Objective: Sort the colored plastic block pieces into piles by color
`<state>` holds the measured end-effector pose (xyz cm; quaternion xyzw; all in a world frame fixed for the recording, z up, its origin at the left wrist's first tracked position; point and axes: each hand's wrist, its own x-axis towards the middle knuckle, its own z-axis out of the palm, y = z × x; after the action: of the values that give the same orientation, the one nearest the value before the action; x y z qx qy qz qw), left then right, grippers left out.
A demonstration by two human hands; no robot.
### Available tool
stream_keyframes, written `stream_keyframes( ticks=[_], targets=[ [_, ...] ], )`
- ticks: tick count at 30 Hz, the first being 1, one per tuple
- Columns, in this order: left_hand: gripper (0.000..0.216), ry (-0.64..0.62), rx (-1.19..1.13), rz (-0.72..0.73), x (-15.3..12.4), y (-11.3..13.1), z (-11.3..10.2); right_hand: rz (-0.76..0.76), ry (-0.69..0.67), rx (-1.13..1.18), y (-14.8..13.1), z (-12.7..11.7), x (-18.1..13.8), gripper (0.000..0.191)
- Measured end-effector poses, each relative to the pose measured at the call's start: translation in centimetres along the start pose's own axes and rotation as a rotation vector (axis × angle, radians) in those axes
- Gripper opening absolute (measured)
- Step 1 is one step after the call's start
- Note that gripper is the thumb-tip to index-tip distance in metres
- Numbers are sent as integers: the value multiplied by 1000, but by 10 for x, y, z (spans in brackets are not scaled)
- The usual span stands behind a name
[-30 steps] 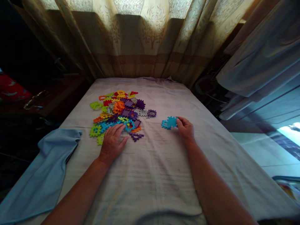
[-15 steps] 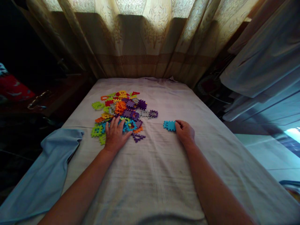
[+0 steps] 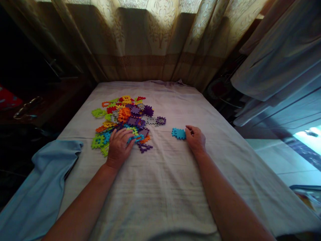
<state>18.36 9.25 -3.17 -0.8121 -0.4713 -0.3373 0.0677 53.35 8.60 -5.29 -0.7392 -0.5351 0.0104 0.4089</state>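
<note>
A heap of colourful toothed puzzle pieces [image 3: 125,118] lies on a pale sheet [image 3: 163,187] spread over a bed. My left hand [image 3: 119,147] rests palm down on the near edge of the heap, its fingers curled over a blue frame-shaped piece [image 3: 134,138]. To the right of the heap my right hand [image 3: 196,140] pinches the right edge of a flat blue piece [image 3: 178,133] that lies on the sheet. A purple piece [image 3: 144,147] lies just right of my left hand.
A light blue cloth [image 3: 40,187] hangs over the bed's left edge. Patterned curtains [image 3: 150,36] hang behind the bed's far end. Grey fabric [image 3: 281,60] hangs at the right. Dark furniture with a metal handle [image 3: 25,108] stands at the left.
The blue piece in my right hand has gone from tilted up to lying flat on the sheet. My left hand's fingers have moved onto the heap and curled over a blue frame piece.
</note>
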Motion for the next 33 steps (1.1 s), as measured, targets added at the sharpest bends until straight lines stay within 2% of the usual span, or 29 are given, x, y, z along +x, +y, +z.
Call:
stream_keyframes(
  ticks=[4, 6, 11, 14, 21, 24, 26, 29, 33],
  targets=[
    [20, 18, -78, 73, 1, 5, -4, -155, 77, 51, -16, -7, -4, 35],
    [20, 23, -103, 98, 1, 8, -5, -257, 73, 94, -31, -9, -11, 33],
    [20, 1, -137, 149, -3, 17, -4, -524, -137, 167, -72, -4, -39, 29],
    [21, -14, -154, 175, -5, 22, -3, -650, -228, 197, -86, 3, -53, 29],
    [20, -17, -195, 237, -5, 31, -2, -727, -330, 286, -96, 9, -64, 19],
    [21, -8, -174, 214, -3, 29, -3, -700, -320, 287, -95, 5, -61, 21],
    [22, 0, -136, 155, -1, 21, -6, -607, -263, 282, -88, 2, -52, 22],
    [28, 37, -36, 10, 0, -1, -10, -340, -121, 275, -65, -4, -33, 24],
    [53, 37, 109, -180, -5, -30, -9, 37, 24, 355, -27, -8, -7, 34]
  ],
)
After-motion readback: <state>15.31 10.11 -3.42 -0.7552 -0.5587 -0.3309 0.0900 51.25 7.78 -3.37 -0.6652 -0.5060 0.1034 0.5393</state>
